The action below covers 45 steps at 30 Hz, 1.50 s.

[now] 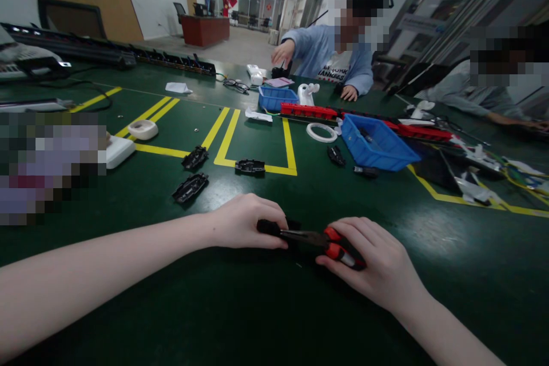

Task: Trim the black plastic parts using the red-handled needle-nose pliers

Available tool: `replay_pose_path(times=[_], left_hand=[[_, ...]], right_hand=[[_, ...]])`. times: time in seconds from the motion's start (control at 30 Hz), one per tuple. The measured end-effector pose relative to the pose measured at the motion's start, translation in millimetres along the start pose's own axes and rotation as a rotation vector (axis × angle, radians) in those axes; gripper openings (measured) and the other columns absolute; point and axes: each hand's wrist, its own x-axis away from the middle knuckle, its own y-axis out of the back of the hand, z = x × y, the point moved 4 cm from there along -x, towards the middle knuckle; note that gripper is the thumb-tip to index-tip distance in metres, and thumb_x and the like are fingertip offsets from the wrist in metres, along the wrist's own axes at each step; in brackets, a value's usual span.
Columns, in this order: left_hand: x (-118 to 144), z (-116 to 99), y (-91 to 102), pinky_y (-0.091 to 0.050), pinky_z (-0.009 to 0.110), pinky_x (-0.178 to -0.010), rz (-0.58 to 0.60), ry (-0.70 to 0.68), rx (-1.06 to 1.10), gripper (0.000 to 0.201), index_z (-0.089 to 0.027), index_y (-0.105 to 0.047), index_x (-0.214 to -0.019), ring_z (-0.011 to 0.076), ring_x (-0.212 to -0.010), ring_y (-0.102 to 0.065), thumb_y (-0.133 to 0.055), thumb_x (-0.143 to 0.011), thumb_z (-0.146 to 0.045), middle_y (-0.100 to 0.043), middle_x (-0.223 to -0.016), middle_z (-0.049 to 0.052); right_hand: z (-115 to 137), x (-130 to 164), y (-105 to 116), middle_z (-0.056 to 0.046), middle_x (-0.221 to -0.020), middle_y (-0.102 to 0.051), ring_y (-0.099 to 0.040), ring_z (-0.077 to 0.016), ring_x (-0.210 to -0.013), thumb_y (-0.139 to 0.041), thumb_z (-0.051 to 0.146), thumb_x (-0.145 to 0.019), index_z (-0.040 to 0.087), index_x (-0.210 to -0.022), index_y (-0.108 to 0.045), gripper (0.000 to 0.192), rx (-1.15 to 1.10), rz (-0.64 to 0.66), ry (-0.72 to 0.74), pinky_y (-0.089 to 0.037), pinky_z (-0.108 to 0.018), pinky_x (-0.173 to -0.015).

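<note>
My right hand (373, 251) is closed around the red and black handles of long-nose pliers (311, 237), whose jaws point left. In my left hand (246, 220) a small black plastic part (268, 227) is pinched, and the tips of the pliers meet it at my fingers. Its exact shape is mostly hidden by my fingers and the dark table. Beyond my left hand lie similar black moulded parts: one part (190, 187) nearest, another part (195, 157) behind it, and a third part (250, 166) on the yellow tape line.
A blue bin (377, 151) stands ahead right, with a black piece (366, 172) and another black piece (335, 155) by it. A white ring (321, 132), a smaller blue bin (278, 98) and a red strip (309, 110) lie farther back. Across the table sits a person (338, 57).
</note>
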Motion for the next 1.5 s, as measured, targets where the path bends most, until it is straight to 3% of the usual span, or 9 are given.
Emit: replay_pose_path(times=[0.17,0.3,0.47,0.87,1.2,1.5], left_hand=[[1,1,-3.0,-0.041,0.023,-0.057,-0.009,0.098,-0.095,0.035,-0.018,-0.052,-0.111,0.0139,-0.069,-0.063,-0.069,-0.085,-0.034,-0.067,-0.09,0.0],[2,-1,-8.0,-0.043,0.026,-0.058,0.04,0.054,-0.267,0.051,-0.017,-0.042,-0.131,0.0181,-0.068,-0.065,-0.063,-0.089,-0.037,-0.069,-0.089,0.002],[0,-1,-10.2,-0.047,0.029,-0.066,0.091,-0.015,-0.365,0.039,-0.018,-0.051,-0.124,0.0182,-0.075,-0.066,-0.059,-0.092,-0.039,-0.069,-0.108,0.006],[0,3,-13.6,-0.045,0.027,-0.064,0.086,0.001,-0.405,0.044,-0.019,-0.055,-0.118,0.0166,-0.074,-0.065,-0.065,-0.088,-0.05,-0.068,-0.106,0.004],[0,3,-13.6,-0.046,0.028,-0.066,0.082,-0.003,-0.395,0.039,-0.019,-0.056,-0.115,0.0172,-0.075,-0.066,-0.066,-0.088,-0.047,-0.069,-0.104,0.004],[0,3,-14.5,-0.044,0.029,-0.064,0.095,-0.008,-0.41,0.039,-0.02,-0.055,-0.117,0.0168,-0.071,-0.065,-0.063,-0.09,-0.047,-0.07,-0.104,0.003]], right_hand=[[4,-2,0,-0.011,-0.093,-0.068,-0.064,-0.0214,-0.08,-0.065,0.046,-0.085,0.016,-0.103,-0.059,0.035,0.021,0.007,0.03,-0.053,-0.033,-0.065],[8,-3,0,-0.011,-0.092,-0.068,-0.064,-0.0208,-0.079,-0.065,0.047,-0.085,0.016,-0.103,-0.059,0.036,0.034,0.014,0.036,-0.052,-0.033,-0.064],[7,-4,0,-0.01,-0.092,-0.068,-0.064,-0.0208,-0.079,-0.064,0.046,-0.085,0.017,-0.103,-0.061,0.035,0.017,0.031,0.016,-0.052,-0.033,-0.064],[-5,5,-5,-0.01,-0.096,-0.068,-0.063,-0.0208,-0.081,-0.063,0.048,-0.085,0.018,-0.106,-0.061,0.036,-0.027,0.074,-0.004,-0.051,-0.033,-0.066],[-3,4,-10,-0.01,-0.096,-0.068,-0.063,-0.0209,-0.081,-0.062,0.048,-0.086,0.018,-0.107,-0.062,0.037,-0.034,0.09,-0.004,-0.052,-0.034,-0.065],[0,-4,3,-0.009,-0.092,-0.068,-0.062,-0.0186,-0.075,-0.063,0.047,-0.086,0.017,-0.102,-0.06,0.034,-0.005,0.088,0.061,-0.051,-0.031,-0.062]])
